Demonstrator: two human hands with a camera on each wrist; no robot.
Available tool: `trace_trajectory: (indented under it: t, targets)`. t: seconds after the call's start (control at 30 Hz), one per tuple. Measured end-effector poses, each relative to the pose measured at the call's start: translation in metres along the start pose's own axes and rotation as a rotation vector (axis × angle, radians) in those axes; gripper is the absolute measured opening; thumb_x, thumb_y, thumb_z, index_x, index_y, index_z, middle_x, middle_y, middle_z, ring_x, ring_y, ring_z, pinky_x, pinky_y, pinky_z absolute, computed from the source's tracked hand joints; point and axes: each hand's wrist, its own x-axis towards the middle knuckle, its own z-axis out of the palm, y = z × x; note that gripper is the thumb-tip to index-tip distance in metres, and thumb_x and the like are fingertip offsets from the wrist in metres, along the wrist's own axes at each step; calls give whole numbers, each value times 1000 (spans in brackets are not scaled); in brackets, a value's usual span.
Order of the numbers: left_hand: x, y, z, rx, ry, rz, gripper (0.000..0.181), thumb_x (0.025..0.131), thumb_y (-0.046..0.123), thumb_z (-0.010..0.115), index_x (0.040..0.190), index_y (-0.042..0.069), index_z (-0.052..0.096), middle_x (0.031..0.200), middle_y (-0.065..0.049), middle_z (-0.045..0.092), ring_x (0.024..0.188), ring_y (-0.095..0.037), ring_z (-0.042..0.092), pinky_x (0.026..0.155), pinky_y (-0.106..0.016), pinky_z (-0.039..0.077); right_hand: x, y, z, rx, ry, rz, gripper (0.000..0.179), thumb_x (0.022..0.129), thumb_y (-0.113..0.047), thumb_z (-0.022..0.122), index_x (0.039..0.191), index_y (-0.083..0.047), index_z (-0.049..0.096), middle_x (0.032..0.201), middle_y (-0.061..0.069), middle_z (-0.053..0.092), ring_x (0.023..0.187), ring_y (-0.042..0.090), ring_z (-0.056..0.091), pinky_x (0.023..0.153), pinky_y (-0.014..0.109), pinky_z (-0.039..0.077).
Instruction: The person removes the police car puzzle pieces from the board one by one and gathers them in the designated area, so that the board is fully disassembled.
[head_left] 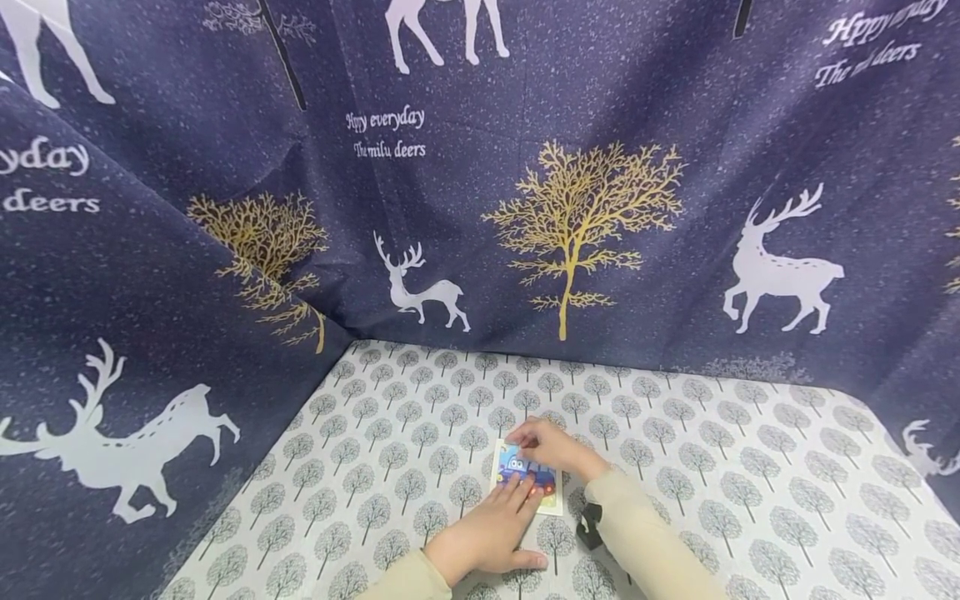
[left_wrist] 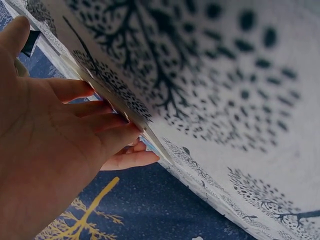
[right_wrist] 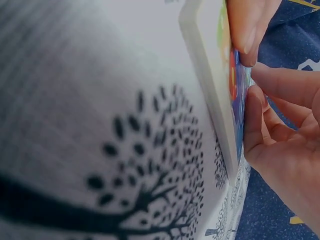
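Observation:
A small board [head_left: 551, 505] with a cartoon blue vehicle on it and a pale border lies on the cloth. My left hand [head_left: 487, 529] rests on its lower part, fingers straight and the thumb spread to the side. In the left wrist view those fingers reach over the thin board edge [left_wrist: 159, 144]. At the board's upper right is my right hand [head_left: 553, 446], fingers bent and tips on the picture. The right wrist view shows the right thumb and fingertips against the coloured face, beside the thick pale side [right_wrist: 202, 75]; I cannot tell whether they pinch anything.
A white cloth [head_left: 405, 433] printed with grey trees covers the table. Dark blue curtains [head_left: 465, 200] with deer and golden trees hang behind it and along the left side. A dark strap-like object [head_left: 590, 527] shows beside the right sleeve.

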Motion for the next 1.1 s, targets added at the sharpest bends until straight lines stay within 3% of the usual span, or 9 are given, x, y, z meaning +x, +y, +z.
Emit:
trace_trajectory:
  t: [0.3, 0.73, 0.93, 1.1]
  targets:
    - [0, 2, -4, 3, -3, 4, 90, 88, 68, 44, 149, 3, 32, 155, -19, 26, 143, -35, 23, 113, -42, 30, 3, -1, 2, -16, 18, 48, 24, 84, 4, 64, 106, -2, 70, 102, 8, 63, 86, 18, 59, 80, 37, 51]
    - [-1, 3, -4, -17, -12, -2, 90, 88, 67, 45, 149, 2, 31, 155, -19, 25, 143, -35, 22, 114, -43, 28, 4, -2, 2, 17, 15, 30, 23, 84, 5, 63, 105, -4, 67, 93, 6, 63, 84, 16, 58, 80, 35, 50]
    - [0, 2, -2, -13, -4, -1, 91, 88, 68, 45, 149, 2, 30, 156, -20, 24, 143, -35, 21, 114, -42, 27, 7, 3, 5, 29, 43, 10, 20, 85, 4, 63, 102, -5, 68, 89, 4, 64, 81, 13, 58, 77, 29, 50]
    - [0, 2, -2, -9, -1, 1, 91, 88, 67, 45, 149, 2, 30, 156, -20, 24, 143, -36, 21, 115, -42, 26, 7, 5, 6, 57, 74, 6, 18, 85, 2, 64, 100, -5, 70, 89, 4, 65, 82, 14, 59, 79, 32, 51]
